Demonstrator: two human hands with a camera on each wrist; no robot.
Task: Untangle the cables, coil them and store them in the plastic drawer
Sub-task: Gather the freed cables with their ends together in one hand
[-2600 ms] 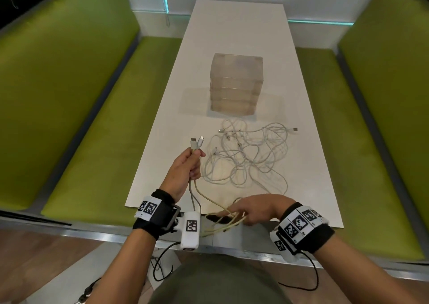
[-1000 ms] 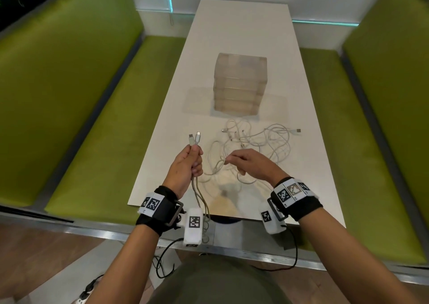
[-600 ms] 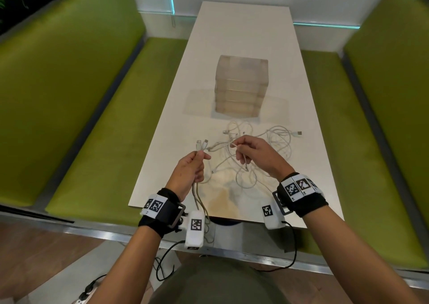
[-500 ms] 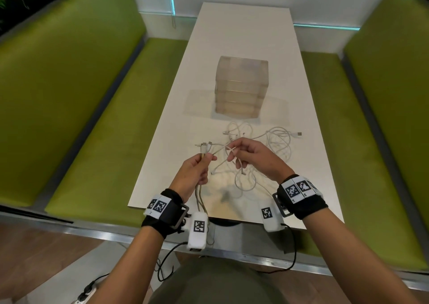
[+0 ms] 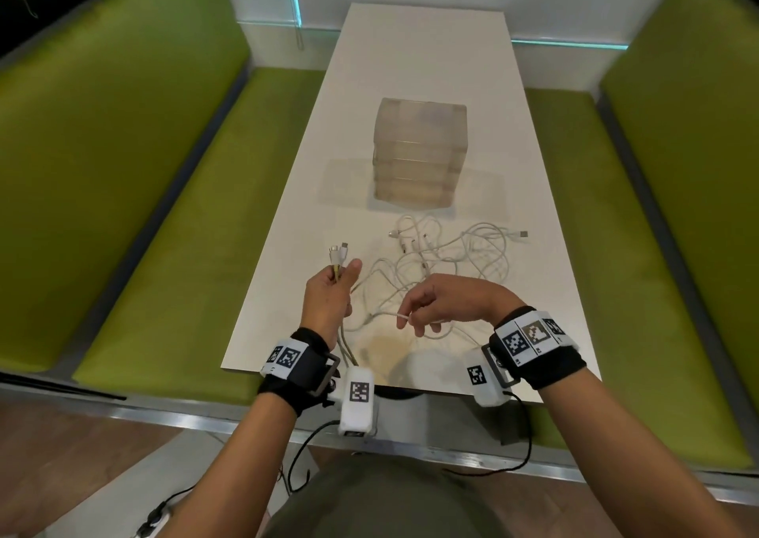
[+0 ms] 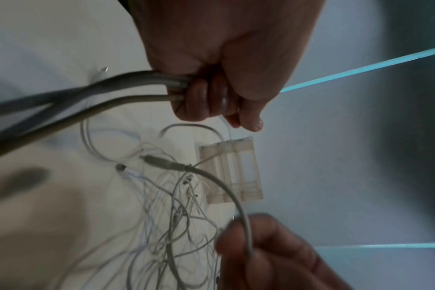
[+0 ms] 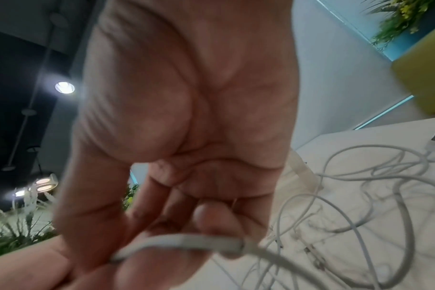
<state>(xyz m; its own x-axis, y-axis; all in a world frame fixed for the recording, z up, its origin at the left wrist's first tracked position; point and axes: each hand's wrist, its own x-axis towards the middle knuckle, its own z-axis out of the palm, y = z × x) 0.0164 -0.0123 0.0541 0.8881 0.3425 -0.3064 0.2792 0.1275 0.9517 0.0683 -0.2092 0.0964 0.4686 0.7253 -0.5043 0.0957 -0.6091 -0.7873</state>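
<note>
While left hand (image 5: 328,295) fingers clench beige cable (image 6: 127,82) (plugs up), right hand (image 5: 447,303) fingers pinch white cable (image 7: 186,243).

The strands in the tangled cables (image 5: 447,258) crossed too thickly to tell one from another, and their plugs were too small to identify. The left hand (image 5: 328,295) hid how its cables ran through the fist. Whether the plastic drawer (image 5: 419,155) held anything could not be told through its cloudy walls. The right wrist view blurred the white cable (image 7: 186,243) at the fingertips.
</note>
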